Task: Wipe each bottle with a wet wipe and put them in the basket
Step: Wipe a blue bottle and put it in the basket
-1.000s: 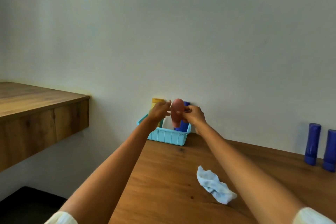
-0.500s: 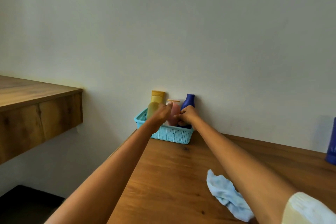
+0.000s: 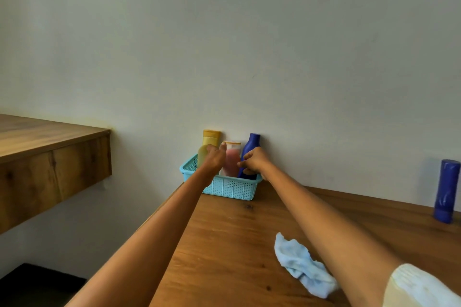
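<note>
I see left hand (image 3: 215,157) grip loose beside pink bottle (image 3: 230,161), holding nothing; right hand (image 3: 254,163) grip curled empty above ribbed plastic basket (image 3: 229,188).

Both hands reach to the turquoise basket (image 3: 229,188) at the table's (image 3: 224,244) far edge. The left hand (image 3: 213,158) hovers before the yellow bottle (image 3: 209,143), the right hand (image 3: 254,163) by the blue bottle (image 3: 251,147); a pink bottle (image 3: 231,159) stands between. A crumpled wipe (image 3: 303,266) lies near; another blue bottle (image 3: 446,190) stands far right.
</note>
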The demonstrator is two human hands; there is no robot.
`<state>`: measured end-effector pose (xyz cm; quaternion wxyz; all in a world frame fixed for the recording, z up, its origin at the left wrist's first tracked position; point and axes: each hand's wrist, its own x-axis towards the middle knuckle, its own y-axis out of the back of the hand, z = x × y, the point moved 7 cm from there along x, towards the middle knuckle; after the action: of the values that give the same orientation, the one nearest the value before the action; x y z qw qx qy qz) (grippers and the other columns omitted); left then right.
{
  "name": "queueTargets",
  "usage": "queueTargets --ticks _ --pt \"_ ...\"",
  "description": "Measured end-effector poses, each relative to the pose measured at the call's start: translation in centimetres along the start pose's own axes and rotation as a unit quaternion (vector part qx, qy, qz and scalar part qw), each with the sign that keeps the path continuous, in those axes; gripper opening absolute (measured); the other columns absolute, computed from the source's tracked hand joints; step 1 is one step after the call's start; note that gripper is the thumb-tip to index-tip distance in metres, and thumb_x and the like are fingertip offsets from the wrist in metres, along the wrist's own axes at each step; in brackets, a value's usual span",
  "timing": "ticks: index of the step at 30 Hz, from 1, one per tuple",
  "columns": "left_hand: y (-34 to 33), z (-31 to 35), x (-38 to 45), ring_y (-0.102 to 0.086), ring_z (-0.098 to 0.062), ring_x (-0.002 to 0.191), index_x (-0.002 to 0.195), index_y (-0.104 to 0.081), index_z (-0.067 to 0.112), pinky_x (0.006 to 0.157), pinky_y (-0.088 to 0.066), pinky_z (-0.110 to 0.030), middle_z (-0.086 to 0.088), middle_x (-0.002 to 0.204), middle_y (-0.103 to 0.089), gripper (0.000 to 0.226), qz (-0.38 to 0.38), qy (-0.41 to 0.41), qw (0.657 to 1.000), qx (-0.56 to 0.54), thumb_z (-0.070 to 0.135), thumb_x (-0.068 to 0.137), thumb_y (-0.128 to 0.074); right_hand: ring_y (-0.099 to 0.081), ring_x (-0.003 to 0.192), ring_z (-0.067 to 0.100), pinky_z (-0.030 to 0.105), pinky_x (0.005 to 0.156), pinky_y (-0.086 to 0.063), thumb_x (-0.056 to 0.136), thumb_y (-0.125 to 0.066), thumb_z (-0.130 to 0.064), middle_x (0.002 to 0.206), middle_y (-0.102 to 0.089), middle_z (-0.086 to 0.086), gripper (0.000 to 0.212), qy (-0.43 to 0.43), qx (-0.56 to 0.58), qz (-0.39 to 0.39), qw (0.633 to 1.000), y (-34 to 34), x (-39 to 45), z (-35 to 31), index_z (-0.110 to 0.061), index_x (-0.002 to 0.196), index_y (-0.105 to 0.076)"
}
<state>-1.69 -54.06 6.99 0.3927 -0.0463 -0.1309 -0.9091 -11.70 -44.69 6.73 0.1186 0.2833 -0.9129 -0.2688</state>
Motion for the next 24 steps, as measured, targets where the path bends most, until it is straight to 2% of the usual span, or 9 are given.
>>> queueTargets --ticks 4,7,9,12,14,16,19,21,24 --pt "0.8 1.6 -1.8 -0.051 -0.027 0.093 0.104 -0.043 0.009 0.083 -0.043 -0.041 -0.012 0.099 -0.052 0.025 0.060 -0.061 0.994 0.066 0.032 0.101 -0.034 -0.061 0.099 0.029 0.038 0.087 -0.052 0.084 -0.068 -0.018 0.110 -0.062 0.014 0.031 0.051 0.003 0.058 0.997 1.7 -1.3 -0.3 -0.005 0.110 -0.059" --pt "0.6 3.8 -4.0 -0.053 -0.023 0.088 0.111 -0.047 0.005 0.076 -0.042 -0.036 -0.008 0.097 -0.057 0.024 0.126 -0.133 0.981 0.062 0.024 0.100 -0.037 -0.061 0.090 0.021 0.032 0.072 -0.050 0.087 -0.061 -0.027 0.105 -0.065 0.007 0.013 0.110 0.028 0.192 0.975 4.9 -3.8 -0.4 -0.016 0.092 -0.058" --pt "-1.4 5.2 -5.5 -0.052 -0.019 0.083 0.115 -0.049 0.007 0.072 -0.041 -0.030 0.001 0.087 -0.056 0.021 0.121 -0.158 0.980 0.021 0.017 0.097 -0.042 -0.059 0.085 0.022 0.032 0.069 -0.046 0.087 -0.056 -0.029 0.097 -0.065 0.005 0.012 0.120 0.035 0.275 0.953 7.5 -6.1 0.6 -0.018 0.084 -0.053" --pt "-6.7 6.8 -7.6 -0.053 -0.016 0.081 0.115 -0.050 0.009 0.071 -0.042 -0.028 -0.003 0.092 -0.058 0.024 0.058 -0.180 0.981 0.035 0.010 0.091 -0.049 -0.056 0.079 0.022 0.032 0.066 -0.043 0.084 -0.053 -0.027 0.087 -0.061 0.003 0.011 0.130 0.034 0.347 0.928 11.5 -9.6 3.4 -0.017 0.080 -0.051" --pt "-11.9 7.7 -9.2 -0.053 -0.015 0.084 0.119 -0.049 0.008 0.073 -0.042 -0.030 -0.008 0.101 -0.058 0.029 -0.024 -0.175 0.983 0.047 0.010 0.091 -0.053 -0.055 0.078 0.022 0.035 0.067 -0.044 0.085 -0.052 -0.024 0.086 -0.060 0.003 0.010 0.125 0.031 0.380 0.916 14.6 -11.6 6.1 -0.015 0.082 -0.051" --pt "-17.4 8.1 -11.1 -0.056 -0.022 0.093 0.124 -0.047 0.007 0.078 -0.045 -0.033 -0.012 0.109 -0.059 0.035 -0.099 -0.155 0.981 0.065 0.013 0.091 -0.055 -0.056 0.079 0.023 0.037 0.067 -0.045 0.087 -0.051 -0.020 0.088 -0.058 0.005 0.008 0.117 0.021 0.420 0.900 18.1 -13.3 9.2 -0.012 0.087 -0.052" --pt "-24.7 8.5 -13.8 -0.055 -0.029 0.108 0.130 -0.044 0.006 0.091 -0.046 -0.038 -0.016 0.120 -0.056 0.041 -0.175 -0.133 0.972 0.078 0.014 0.090 -0.055 -0.055 0.081 0.018 0.028 0.063 -0.041 0.090 -0.050 -0.012 0.098 -0.057 0.008 0.009 0.099 0.001 0.475 0.874 23.5 -15.4 13.5 -0.010 0.098 -0.051" --pt "-29.2 9.0 -15.2 -0.054 -0.029 0.111 0.133 -0.041 0.005 0.092 -0.045 -0.037 -0.017 0.124 -0.054 0.045 -0.207 -0.120 0.968 0.078 0.012 0.090 -0.054 -0.052 0.083 0.014 0.021 0.064 -0.039 0.091 -0.049 -0.007 0.108 -0.055 0.011 0.016 0.085 -0.020 0.490 0.867 27.2 -16.2 16.1 -0.007 0.107 -0.052" --pt "-34.7 10.2 -16.0 -0.051 -0.029 0.117 0.137 -0.037 0.005 0.097 -0.045 -0.037 -0.016 0.131 -0.050 0.049 -0.237 -0.112 0.961 0.084 0.008 0.090 -0.051 -0.056 0.100 0.023 0.027 0.074 -0.044 0.093 -0.049 -0.007 0.117 -0.054 0.014 0.025 0.053 -0.063 0.491 0.867 31.8 -16.2 18.9 -0.005 0.118 -0.052"
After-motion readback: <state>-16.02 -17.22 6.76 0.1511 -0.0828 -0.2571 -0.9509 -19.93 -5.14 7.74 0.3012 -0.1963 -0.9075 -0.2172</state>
